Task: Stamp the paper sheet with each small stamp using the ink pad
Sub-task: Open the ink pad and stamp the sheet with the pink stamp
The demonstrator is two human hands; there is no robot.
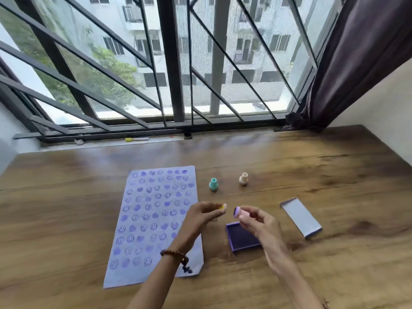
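Observation:
A pale lilac paper sheet (142,219) lies on the wooden table (312,175), covered with rows of purple smiley and heart prints. My left hand (200,214) hovers over the sheet's right edge, pinching a small yellow stamp (221,206). My right hand (258,221) holds a pink stamp (239,212) on its side, inked face pointing left, above the open purple ink pad (242,238). A teal stamp (213,184) and a beige stamp (243,178) stand upright behind the hands.
The ink pad's lid (301,216) lies open side up to the right. A yellow-capped marker (136,139) rests on the window sill. A barred window runs along the table's far edge, with a dark curtain (356,63) at the right.

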